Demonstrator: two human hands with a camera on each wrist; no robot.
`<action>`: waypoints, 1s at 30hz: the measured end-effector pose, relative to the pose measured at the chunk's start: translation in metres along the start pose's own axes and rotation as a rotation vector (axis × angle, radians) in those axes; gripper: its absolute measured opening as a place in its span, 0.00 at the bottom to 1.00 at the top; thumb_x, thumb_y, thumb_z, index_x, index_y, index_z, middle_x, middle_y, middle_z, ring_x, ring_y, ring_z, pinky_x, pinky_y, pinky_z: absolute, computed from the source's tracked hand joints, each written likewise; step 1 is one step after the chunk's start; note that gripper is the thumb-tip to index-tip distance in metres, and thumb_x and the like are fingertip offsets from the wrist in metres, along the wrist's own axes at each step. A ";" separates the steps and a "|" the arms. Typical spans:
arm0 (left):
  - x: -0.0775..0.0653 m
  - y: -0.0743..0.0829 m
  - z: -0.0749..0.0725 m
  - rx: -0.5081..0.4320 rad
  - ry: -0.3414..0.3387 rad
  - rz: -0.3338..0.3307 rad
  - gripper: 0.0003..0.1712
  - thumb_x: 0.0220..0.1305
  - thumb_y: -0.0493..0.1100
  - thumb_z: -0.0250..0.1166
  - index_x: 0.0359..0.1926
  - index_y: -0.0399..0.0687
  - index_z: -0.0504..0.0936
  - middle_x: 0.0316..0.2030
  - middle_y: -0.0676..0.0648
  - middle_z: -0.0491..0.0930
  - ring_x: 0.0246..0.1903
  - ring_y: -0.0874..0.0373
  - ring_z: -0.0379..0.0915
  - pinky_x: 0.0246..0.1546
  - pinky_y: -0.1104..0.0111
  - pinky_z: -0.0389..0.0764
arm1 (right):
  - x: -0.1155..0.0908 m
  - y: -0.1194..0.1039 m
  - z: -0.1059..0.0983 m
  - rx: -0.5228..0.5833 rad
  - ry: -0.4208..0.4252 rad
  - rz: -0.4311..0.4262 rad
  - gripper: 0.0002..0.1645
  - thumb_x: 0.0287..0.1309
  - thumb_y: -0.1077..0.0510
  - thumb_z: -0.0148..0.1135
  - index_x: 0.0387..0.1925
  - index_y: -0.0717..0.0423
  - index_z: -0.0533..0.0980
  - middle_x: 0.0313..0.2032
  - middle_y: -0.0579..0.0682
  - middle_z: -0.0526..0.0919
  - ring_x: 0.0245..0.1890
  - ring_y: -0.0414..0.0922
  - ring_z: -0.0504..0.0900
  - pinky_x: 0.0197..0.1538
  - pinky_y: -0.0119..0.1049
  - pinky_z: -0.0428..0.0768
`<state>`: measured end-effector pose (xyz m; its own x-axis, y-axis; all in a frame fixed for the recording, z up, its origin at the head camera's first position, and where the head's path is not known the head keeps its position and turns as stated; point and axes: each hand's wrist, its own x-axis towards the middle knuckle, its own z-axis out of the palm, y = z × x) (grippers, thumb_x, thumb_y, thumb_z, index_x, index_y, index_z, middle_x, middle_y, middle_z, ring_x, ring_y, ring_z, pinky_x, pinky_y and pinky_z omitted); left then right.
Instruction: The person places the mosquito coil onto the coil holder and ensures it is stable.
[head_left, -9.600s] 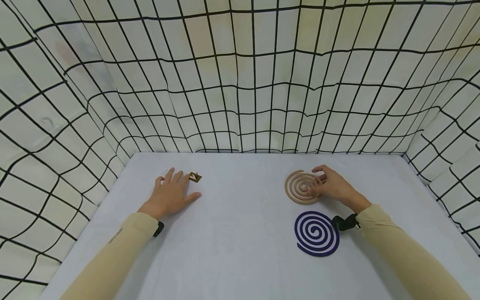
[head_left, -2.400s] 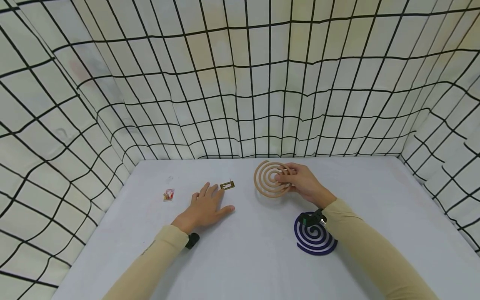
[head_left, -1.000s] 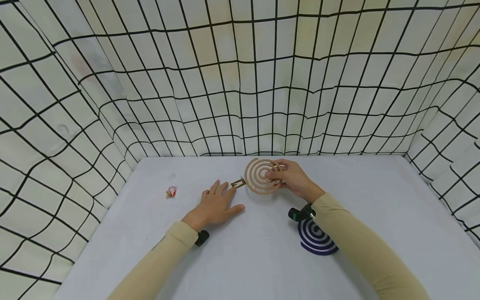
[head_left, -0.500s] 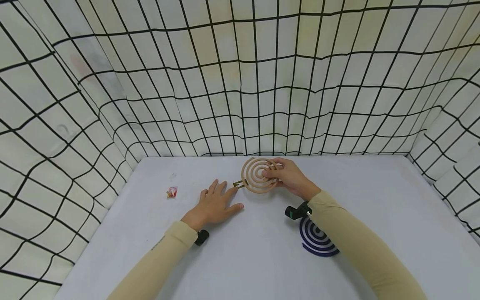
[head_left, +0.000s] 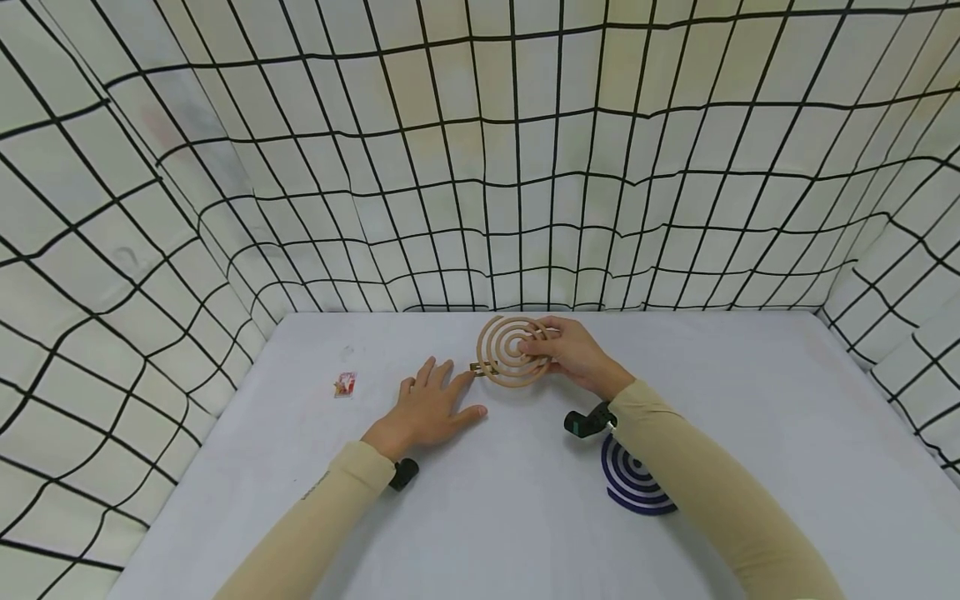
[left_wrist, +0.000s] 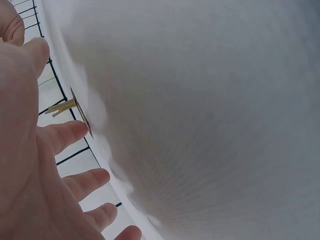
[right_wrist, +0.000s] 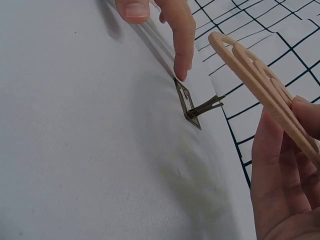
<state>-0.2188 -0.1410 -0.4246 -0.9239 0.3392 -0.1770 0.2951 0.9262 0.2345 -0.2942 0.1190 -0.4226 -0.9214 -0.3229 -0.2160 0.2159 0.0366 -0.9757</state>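
In the head view my right hand (head_left: 581, 357) pinches a tan mosquito coil (head_left: 495, 360) between thumb and fingers, raised off the table. The coil hangs partly over a small brass-coloured metal coil stand (right_wrist: 186, 102), which lies on the white cloth. From the stand a forked prong (right_wrist: 207, 106) sticks up, apart from the coil in the right wrist view. My left hand (head_left: 423, 410) rests on the table with fingers spread, its index fingertip touching the stand's near end. A dark blue mosquito coil (head_left: 628, 479) lies on the table, partly hidden under my right forearm.
A small red and white packet (head_left: 344, 384) lies to the left of my left hand. Black netting (head_left: 517, 175) over pale walls encloses the back and sides of the white table (head_left: 495, 517). Wrist cameras hang below both wrists.
My right hand has lifted the tan coil and carried it left until it overlaps the stand. Earlier, my left hand and the stand shifted right, uncovering the packet; lately the left hand stays nearly still.
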 end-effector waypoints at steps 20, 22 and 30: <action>0.005 -0.004 0.006 -0.002 0.000 0.018 0.42 0.73 0.72 0.52 0.79 0.58 0.63 0.81 0.35 0.54 0.82 0.31 0.39 0.73 0.33 0.54 | 0.012 0.006 0.010 -0.015 -0.018 0.013 0.29 0.66 0.61 0.69 0.66 0.58 0.71 0.34 0.42 0.88 0.33 0.38 0.88 0.36 0.34 0.85; 0.006 -0.004 0.006 -0.002 -0.001 0.023 0.41 0.73 0.72 0.52 0.79 0.59 0.64 0.81 0.35 0.54 0.82 0.30 0.38 0.73 0.33 0.54 | 0.013 0.007 0.011 -0.020 -0.019 0.018 0.29 0.66 0.61 0.69 0.66 0.58 0.71 0.34 0.42 0.88 0.33 0.37 0.87 0.36 0.33 0.85; 0.006 -0.002 0.007 -0.013 -0.005 0.028 0.41 0.73 0.72 0.52 0.78 0.59 0.64 0.81 0.35 0.54 0.82 0.31 0.38 0.74 0.33 0.53 | 0.017 0.007 0.015 -0.035 -0.008 0.037 0.32 0.65 0.60 0.70 0.68 0.55 0.71 0.42 0.45 0.88 0.36 0.38 0.87 0.39 0.33 0.85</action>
<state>-0.2234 -0.1400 -0.4332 -0.9141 0.3657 -0.1751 0.3176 0.9143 0.2515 -0.3031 0.0995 -0.4327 -0.9105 -0.3282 -0.2514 0.2377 0.0819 -0.9679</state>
